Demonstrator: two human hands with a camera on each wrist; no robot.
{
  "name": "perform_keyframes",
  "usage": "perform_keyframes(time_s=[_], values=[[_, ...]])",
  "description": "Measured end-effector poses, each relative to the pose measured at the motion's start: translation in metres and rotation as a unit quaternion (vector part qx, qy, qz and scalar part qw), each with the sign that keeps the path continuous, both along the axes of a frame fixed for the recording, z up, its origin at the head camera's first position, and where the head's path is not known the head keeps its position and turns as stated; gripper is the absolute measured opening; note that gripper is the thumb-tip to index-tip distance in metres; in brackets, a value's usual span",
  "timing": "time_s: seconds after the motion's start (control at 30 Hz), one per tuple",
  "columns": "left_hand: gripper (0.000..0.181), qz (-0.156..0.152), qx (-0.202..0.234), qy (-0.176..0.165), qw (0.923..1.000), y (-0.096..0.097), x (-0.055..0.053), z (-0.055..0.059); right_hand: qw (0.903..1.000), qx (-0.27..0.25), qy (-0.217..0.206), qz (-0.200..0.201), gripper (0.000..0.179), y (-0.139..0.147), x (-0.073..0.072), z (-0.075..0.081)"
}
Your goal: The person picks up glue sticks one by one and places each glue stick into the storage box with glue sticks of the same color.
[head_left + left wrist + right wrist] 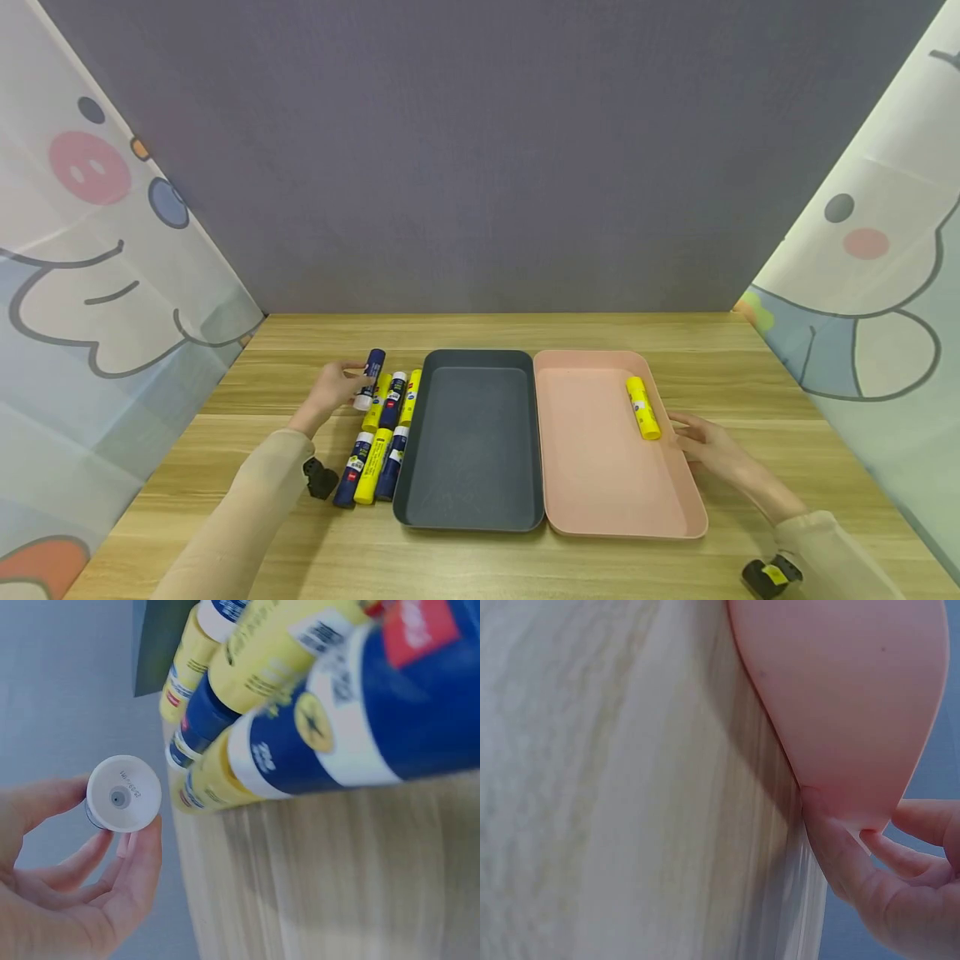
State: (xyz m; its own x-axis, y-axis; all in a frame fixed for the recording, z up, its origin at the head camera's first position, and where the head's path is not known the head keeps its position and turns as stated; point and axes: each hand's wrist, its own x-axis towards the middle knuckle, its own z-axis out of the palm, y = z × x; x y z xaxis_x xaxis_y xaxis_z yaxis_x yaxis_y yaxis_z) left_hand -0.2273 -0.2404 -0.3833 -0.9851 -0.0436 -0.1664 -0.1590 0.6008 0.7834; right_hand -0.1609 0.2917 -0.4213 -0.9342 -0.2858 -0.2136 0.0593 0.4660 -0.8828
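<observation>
My left hand [339, 390] holds a navy glue stick [374, 367] between thumb and fingers, at the far end of a group of glue sticks. In the left wrist view its round white end [124, 793] faces the camera. Navy and yellow glue sticks lie close together in two rows below it, among them a yellow one [372, 467] and a navy one [353, 469]. At the right, my right hand [708, 450] grips the side wall of the pink tray [600, 500]. Its fingers span the wall's outer side from rim to base in the right wrist view.
One yellow glue stick [642, 407] lies inside the pink tray along its right wall. A dark grey tray [468, 450] stands between the pink tray and the glue sticks. Behind the wooden table [480, 567] rises a grey panel [495, 167], with printed cloth at both sides.
</observation>
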Motion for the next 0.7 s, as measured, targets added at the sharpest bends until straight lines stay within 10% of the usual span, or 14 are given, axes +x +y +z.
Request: perform_keyframes(time_s=[0.7], values=[[0.048,0.004,0.065,-0.03,0.9974,0.027,-0.004,0.011,1.0,-0.001,-0.002,-0.002,0.057,0.0,0.0,0.001]])
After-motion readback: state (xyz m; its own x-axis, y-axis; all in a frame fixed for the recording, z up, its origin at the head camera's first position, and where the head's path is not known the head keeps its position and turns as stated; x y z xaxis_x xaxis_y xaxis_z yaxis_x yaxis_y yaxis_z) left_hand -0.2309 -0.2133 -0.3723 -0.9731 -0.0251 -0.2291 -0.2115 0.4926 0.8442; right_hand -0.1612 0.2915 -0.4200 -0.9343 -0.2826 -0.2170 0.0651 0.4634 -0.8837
